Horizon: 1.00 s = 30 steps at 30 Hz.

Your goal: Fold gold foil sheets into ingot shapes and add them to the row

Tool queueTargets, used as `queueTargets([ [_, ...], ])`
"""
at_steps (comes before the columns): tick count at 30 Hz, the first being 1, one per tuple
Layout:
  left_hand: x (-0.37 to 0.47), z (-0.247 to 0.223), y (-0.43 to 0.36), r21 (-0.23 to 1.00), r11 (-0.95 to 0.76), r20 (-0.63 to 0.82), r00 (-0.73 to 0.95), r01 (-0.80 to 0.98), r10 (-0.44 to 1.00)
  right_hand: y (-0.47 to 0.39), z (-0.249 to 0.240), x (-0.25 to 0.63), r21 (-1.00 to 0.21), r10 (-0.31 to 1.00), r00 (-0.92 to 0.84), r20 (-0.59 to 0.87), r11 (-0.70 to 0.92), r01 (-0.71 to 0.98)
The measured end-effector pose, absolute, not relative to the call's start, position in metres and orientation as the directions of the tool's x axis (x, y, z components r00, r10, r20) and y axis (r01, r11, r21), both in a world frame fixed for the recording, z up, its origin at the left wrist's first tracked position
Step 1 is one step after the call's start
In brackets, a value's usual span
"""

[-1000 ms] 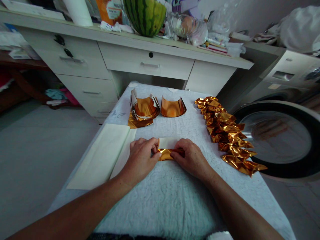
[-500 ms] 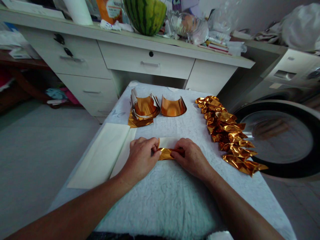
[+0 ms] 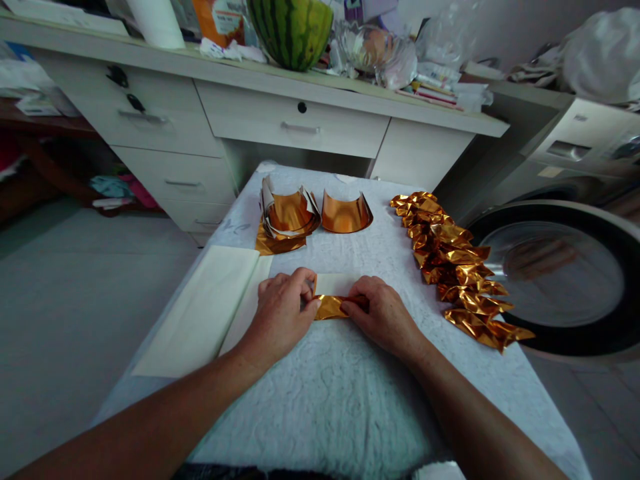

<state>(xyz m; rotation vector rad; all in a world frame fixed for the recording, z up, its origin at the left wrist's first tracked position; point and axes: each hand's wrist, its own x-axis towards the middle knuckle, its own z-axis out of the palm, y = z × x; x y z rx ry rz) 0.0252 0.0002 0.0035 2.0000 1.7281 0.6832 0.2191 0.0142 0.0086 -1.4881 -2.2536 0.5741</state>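
A sheet of gold foil paper (image 3: 330,307) with a pale back lies folded between my hands, its shiny side showing along the near strip. My left hand (image 3: 284,308) pinches its left end, thumb on the gold strip and fingers at a raised edge. At the other end, my right hand (image 3: 383,311) is closed on the paper with its thumb pressing the fold. Beyond them stand a curled stack of gold sheets (image 3: 290,213) and a single curved gold sheet (image 3: 347,213). Several folded gold foil pieces (image 3: 453,260) form a row on the right.
Cream paper sheets (image 3: 200,307) lie left of my hands on the cloth-covered table (image 3: 320,407). Behind is a white drawer desk (image 3: 300,127) bearing a cut watermelon (image 3: 293,30) and plastic bags. An open washing machine door (image 3: 555,273) stands close to the table's right side.
My left hand has shifted slightly, its index finger lifting a little at the left end of the paper. The right hand keeps its hold almost unchanged.
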Motion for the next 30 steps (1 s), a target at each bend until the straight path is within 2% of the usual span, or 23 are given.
queueTargets([
  [17, 0.025, -0.004, 0.000, 0.603, -0.166, 0.152, 0.092, 0.780, 0.984, 0.014, 0.009, 0.218, -0.520, 0.934, -0.345, 0.090, 0.340, 0.784],
  [30, 0.026, -0.007, -0.002, 0.533, -0.198, 0.176, 0.121, 0.823, 0.977, 0.013, 0.007, 0.217, -0.518, 0.934, -0.342, 0.103, 0.344, 0.783],
])
